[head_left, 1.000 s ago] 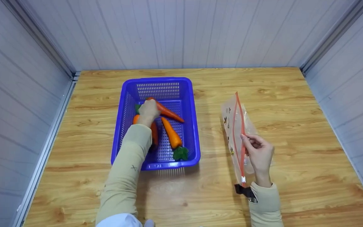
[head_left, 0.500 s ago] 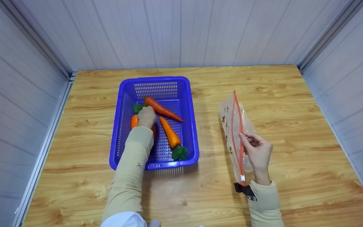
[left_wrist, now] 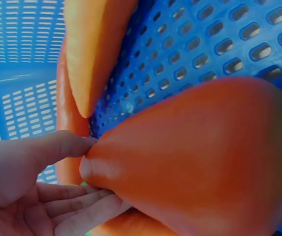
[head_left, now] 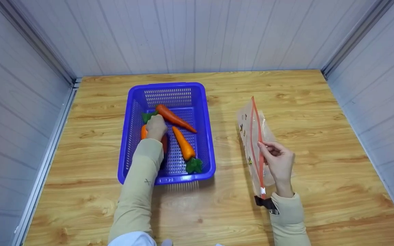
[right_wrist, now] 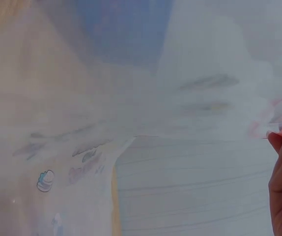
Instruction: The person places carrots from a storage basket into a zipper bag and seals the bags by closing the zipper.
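In the head view, my left hand point(head_left: 156, 127) reaches down into the purple-blue basket point(head_left: 185, 179). Up close in the left wrist view, its thumb and fingers pinch the narrow tip of a red-orange carrot point(left_wrist: 195, 157), whose thick end points toward the camera. A long red carrot point(head_left: 176, 119) lies beyond the hand, and an orange carrot point(head_left: 184, 144) with a green top lies right of it. Another orange carrot point(head_left: 144, 132) is partly hidden under the hand. My right hand point(head_left: 280, 163) pinches the orange zip edge of a clear printed zip bag point(head_left: 246, 136), which stands with its mouth parted.
Both items rest on a wood-grain table point(head_left: 224, 212). Pale panel walls point(head_left: 183, 37) close it in at the back and on both sides. A white slider point(head_left: 263, 191) sits at the near end of the bag's zip, close to a black strap point(head_left: 264, 203) on the right wrist.
My left hand has shifted slightly toward me, uncovering the thick end of the long red carrot. My right hand keeps its pinch on the zip bag. The head view has shifted a little.
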Motion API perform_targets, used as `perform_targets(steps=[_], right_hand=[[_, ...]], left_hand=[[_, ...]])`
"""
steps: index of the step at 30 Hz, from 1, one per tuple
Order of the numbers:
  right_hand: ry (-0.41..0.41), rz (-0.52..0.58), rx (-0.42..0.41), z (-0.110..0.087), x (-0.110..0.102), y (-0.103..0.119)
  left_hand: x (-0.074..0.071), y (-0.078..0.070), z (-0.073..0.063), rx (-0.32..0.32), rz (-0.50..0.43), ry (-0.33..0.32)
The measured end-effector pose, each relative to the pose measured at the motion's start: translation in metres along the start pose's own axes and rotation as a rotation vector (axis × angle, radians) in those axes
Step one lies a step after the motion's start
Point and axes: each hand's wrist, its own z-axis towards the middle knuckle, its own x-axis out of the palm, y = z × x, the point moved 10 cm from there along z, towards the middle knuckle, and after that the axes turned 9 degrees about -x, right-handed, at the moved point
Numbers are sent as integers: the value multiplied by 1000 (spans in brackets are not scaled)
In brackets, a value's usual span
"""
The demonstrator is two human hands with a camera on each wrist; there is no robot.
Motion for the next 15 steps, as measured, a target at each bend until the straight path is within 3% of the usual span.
perform_targets(steps=[5, 7, 10, 15], right_hand=[[3, 97, 15, 14, 15, 64], [-3, 94, 29, 15, 16, 70], [14, 10, 40, 12, 14, 50], [51, -75, 26, 0, 6, -16]], left_hand=[[-10, 2, -4, 8, -42, -22], [-16, 1, -7, 18, -67, -36], [-23, -2, -12, 37, -99, -58], [-34, -9, -22, 72, -138, -83]])
